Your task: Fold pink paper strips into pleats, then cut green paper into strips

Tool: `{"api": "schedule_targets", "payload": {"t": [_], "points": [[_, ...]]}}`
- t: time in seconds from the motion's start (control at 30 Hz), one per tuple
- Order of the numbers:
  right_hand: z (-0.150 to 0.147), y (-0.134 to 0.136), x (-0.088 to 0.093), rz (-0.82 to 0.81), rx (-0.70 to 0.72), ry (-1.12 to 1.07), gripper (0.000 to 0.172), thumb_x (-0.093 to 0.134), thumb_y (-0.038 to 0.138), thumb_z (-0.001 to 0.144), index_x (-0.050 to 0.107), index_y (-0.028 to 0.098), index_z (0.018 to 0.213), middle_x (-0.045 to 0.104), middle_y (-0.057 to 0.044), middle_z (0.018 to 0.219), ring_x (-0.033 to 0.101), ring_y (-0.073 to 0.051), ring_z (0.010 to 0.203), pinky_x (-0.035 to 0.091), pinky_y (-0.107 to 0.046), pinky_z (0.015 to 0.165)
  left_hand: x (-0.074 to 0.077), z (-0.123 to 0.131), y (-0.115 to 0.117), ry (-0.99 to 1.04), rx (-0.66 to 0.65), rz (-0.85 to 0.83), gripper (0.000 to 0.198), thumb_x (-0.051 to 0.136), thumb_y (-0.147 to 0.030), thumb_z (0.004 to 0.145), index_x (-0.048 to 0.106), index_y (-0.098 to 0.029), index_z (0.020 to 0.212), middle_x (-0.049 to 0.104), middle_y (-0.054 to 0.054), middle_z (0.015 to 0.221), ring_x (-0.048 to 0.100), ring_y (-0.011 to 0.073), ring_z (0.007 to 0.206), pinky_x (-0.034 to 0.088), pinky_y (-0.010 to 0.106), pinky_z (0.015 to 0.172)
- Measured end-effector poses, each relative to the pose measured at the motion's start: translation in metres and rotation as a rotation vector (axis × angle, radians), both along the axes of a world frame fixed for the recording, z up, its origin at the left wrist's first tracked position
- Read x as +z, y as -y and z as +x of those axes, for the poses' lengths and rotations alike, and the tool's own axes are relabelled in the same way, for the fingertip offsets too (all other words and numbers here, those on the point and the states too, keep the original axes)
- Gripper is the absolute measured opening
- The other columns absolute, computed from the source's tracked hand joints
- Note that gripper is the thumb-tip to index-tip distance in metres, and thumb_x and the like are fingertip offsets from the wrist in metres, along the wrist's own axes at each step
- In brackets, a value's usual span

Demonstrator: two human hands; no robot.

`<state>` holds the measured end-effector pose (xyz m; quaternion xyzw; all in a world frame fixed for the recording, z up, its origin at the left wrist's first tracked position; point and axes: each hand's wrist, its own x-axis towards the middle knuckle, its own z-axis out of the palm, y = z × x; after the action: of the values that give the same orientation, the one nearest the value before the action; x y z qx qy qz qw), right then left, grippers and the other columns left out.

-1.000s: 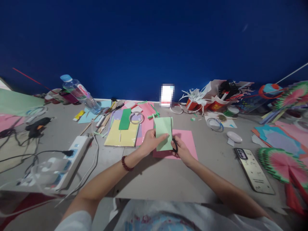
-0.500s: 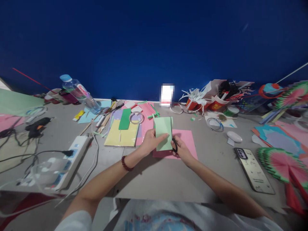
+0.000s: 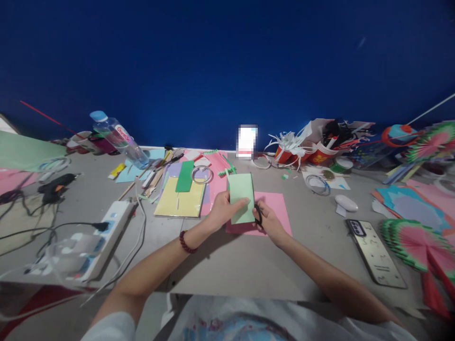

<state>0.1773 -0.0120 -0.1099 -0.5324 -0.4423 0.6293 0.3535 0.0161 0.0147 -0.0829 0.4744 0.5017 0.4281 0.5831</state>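
Observation:
A light green sheet of paper (image 3: 241, 187) is held up at the middle of the desk. My left hand (image 3: 225, 208) grips it at its left side, thumb lying across the front and the other fingers behind. At the lower right edge of the sheet, my right hand (image 3: 267, 219) is closed around the black handles of a pair of scissors (image 3: 258, 215). The blades are hidden behind the green paper. Beneath both hands a pink sheet (image 3: 279, 208) lies flat on the desk.
Left are a yellow paper pack (image 3: 179, 201), a tape ring (image 3: 201, 174), a power strip (image 3: 106, 241), a glue gun (image 3: 59, 187) and a leaning bottle (image 3: 122, 139). Right are a phone (image 3: 377, 253), a mouse (image 3: 346, 202), a paper fan (image 3: 415, 241) and red cups (image 3: 322, 155).
The narrow flap at the green paper's upper right edge no longer stands out from the sheet. Both hands keep nearly the same place and the same hold.

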Motion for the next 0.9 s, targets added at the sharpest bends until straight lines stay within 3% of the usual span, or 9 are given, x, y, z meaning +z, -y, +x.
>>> {"api": "schedule_targets", "payload": {"t": [0.13, 0.53, 0.7, 0.9], "points": [[0.001, 0.0, -0.003, 0.021, -0.013, 0.009, 0.045, 0.063, 0.062, 0.069, 0.044, 0.023, 0.082, 0.044, 0.011, 0.049, 0.036, -0.004, 0.034, 0.022, -0.016, 0.032, -0.001, -0.001, -0.001, 0.013, -0.014, -0.007, 0.034, 0.078, -0.041, 0.064, 0.07, -0.011, 0.079, 0.072, 0.007, 0.074, 0.063, 0.0161, 0.058, 0.05, 0.024, 0.051], [0.003, -0.001, -0.017, 0.024, 0.078, -0.069, 0.047, 0.059, 0.067, 0.074, 0.042, 0.024, 0.083, 0.053, 0.008, 0.056, 0.037, -0.004, 0.037, 0.022, -0.015, 0.034, 0.002, -0.013, -0.015, 0.035, 0.139, 0.022, 0.038, 0.077, -0.047, 0.065, 0.07, -0.012, 0.078, 0.07, 0.005, 0.07, 0.059, 0.0132, 0.054, 0.046, 0.023, 0.049], [0.004, -0.001, -0.02, 0.067, 0.117, -0.078, 0.046, 0.058, 0.066, 0.076, 0.042, 0.023, 0.082, 0.051, 0.008, 0.058, 0.036, -0.004, 0.039, 0.023, -0.016, 0.035, -0.001, -0.016, -0.018, 0.12, 0.181, 0.095, 0.037, 0.071, -0.048, 0.072, 0.069, -0.016, 0.09, 0.071, 0.005, 0.08, 0.064, 0.0159, 0.072, 0.05, 0.024, 0.063], [0.004, -0.001, -0.017, 0.06, 0.132, -0.048, 0.045, 0.054, 0.066, 0.079, 0.042, 0.023, 0.087, 0.05, 0.008, 0.06, 0.036, -0.005, 0.04, 0.023, -0.016, 0.036, 0.0, -0.017, -0.022, 0.157, 0.211, -0.014, 0.025, 0.07, -0.036, 0.07, 0.062, -0.017, 0.083, 0.066, 0.001, 0.07, 0.06, 0.0134, 0.063, 0.045, 0.023, 0.056]]}}
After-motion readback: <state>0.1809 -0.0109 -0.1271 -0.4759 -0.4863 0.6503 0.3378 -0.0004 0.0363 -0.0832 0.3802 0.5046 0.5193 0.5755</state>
